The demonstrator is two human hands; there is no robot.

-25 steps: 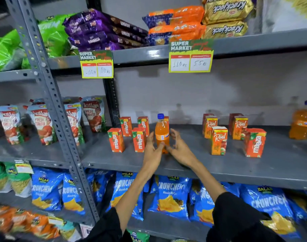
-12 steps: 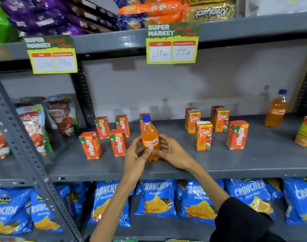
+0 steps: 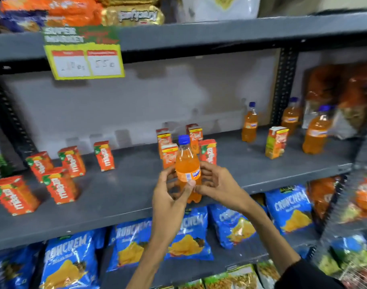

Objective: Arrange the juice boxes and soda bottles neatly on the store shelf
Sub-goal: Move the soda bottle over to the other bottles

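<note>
- My left hand (image 3: 171, 191) and right hand (image 3: 217, 185) clasp an orange soda bottle (image 3: 187, 170) from both sides, its blue cap up and its label toward me; my left thumb lies across the front below the label.
- The bottle stands upright over the front part of the grey middle shelf (image 3: 124, 192); my fingers hide its foot, so I cannot tell whether it touches the board.
- Below my forearms, blue crisp bags (image 3: 186, 236) fill the lower shelf.
- To my left on the middle shelf, five red mango juice boxes (image 3: 60, 185) stand loosely spread, apart from one another.
- Just behind the bottle, a cluster of juice cartons (image 3: 168, 146) stands close together, one red box (image 3: 208, 151) at its right edge.
- Farther right, a lone juice carton (image 3: 276, 141) stands between three more orange soda bottles (image 3: 250, 126), all upright near the back and right end.
- A yellow price tag (image 3: 85, 59) hangs from the top shelf edge, with snack packets (image 3: 134, 14) above; that part is blurred.
</note>
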